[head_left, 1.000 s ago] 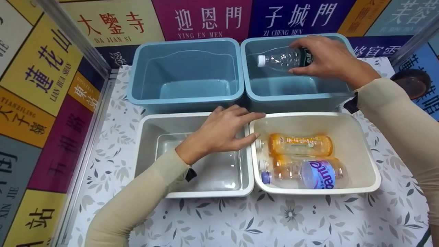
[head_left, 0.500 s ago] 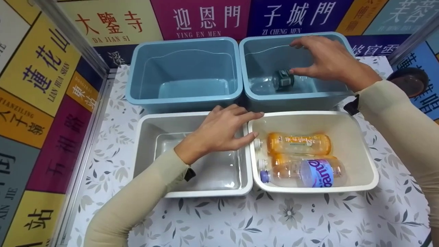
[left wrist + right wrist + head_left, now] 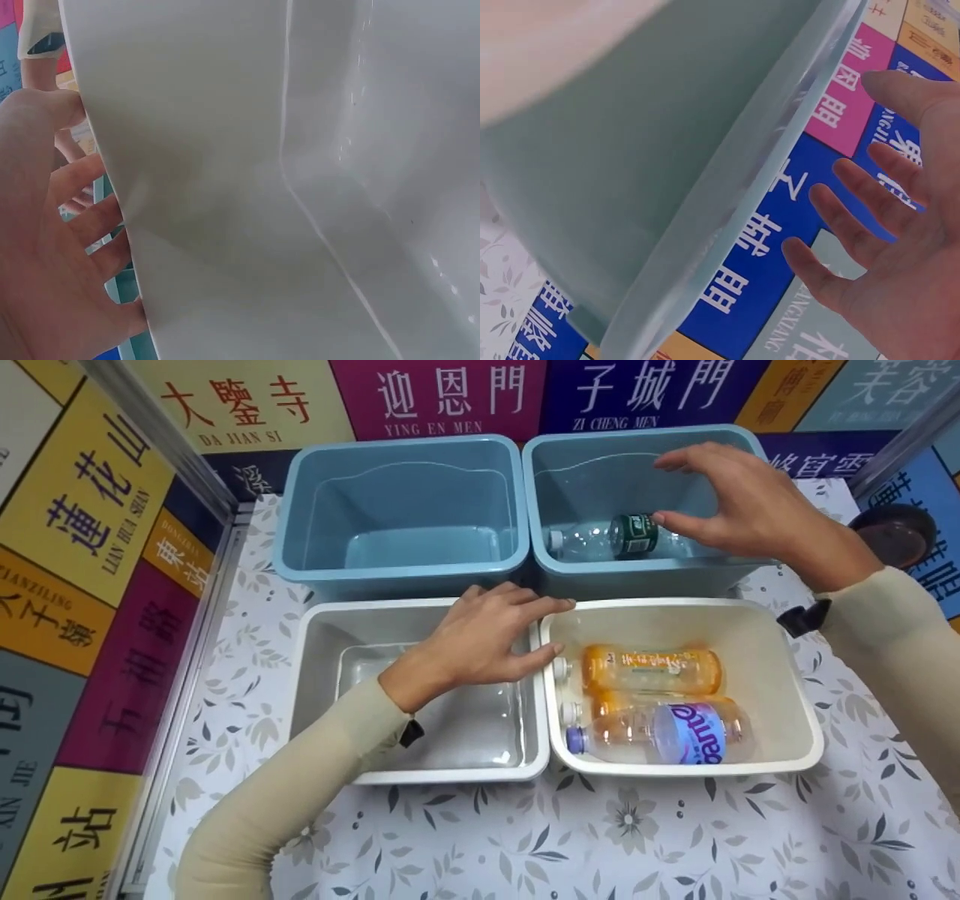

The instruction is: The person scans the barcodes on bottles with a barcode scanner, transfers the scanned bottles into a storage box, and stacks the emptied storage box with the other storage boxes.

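A clear plastic bottle (image 3: 585,542) with a white cap and dark green label lies on its side in the right blue bin (image 3: 637,567). Over that bin's right part hovers my right hand (image 3: 757,510), holding nothing, thumb and fingers spread apart; the right wrist view shows the hand (image 3: 900,202) just above the rim. My left hand (image 3: 484,637) rests palm down over the adjoining rims of the grey bin (image 3: 420,776) and the cream bin (image 3: 780,765), fingers extended. In the left wrist view its fingers (image 3: 97,221) lie along a bin's edge.
In the cream bin lie two orange-wrapped bottles (image 3: 652,669) and a clear bottle (image 3: 701,733) with a purple label. The left blue bin (image 3: 405,574) stands behind the grey one. Printed panels (image 3: 450,397) wall the back and left. A dark round object (image 3: 892,536) sits at right.
My right hand has let go of the green-labelled bottle, which dropped into the right blue bin. That hand then moved slightly right. The left hand has stayed put.
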Action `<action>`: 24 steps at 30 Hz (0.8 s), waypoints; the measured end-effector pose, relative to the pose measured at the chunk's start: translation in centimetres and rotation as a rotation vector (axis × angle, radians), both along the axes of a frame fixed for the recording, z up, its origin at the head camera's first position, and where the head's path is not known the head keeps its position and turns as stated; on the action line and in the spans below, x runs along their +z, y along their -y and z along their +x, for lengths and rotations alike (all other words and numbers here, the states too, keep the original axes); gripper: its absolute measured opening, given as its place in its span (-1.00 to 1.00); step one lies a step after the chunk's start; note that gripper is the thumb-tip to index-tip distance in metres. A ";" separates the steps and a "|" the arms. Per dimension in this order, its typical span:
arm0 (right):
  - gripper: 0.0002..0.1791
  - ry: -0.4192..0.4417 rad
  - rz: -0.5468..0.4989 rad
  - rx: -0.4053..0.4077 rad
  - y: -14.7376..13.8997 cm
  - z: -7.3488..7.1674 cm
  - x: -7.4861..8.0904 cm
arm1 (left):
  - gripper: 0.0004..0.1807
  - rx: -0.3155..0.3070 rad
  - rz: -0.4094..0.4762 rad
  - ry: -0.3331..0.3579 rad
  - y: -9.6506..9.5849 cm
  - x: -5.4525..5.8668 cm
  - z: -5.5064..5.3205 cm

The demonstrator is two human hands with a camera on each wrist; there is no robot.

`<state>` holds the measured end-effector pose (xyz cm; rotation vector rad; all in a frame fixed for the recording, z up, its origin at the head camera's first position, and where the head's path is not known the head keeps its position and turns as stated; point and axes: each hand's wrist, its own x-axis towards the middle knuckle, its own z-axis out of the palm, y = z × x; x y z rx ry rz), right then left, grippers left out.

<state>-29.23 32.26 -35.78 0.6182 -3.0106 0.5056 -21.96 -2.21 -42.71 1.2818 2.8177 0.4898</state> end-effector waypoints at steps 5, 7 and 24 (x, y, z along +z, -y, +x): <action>-0.29 -0.031 -0.015 0.022 -0.1 1.5 0.3 | -0.38 0.000 -0.019 0.009 -0.2 0.3 -0.2; -0.29 -0.035 -0.017 0.030 -0.1 2.0 0.3 | -0.38 -0.003 -0.023 0.021 -0.3 0.4 -0.2; -0.38 -0.148 -0.044 0.157 0.2 6.7 -0.3 | -0.37 -0.030 -0.040 0.040 -0.3 0.9 -0.4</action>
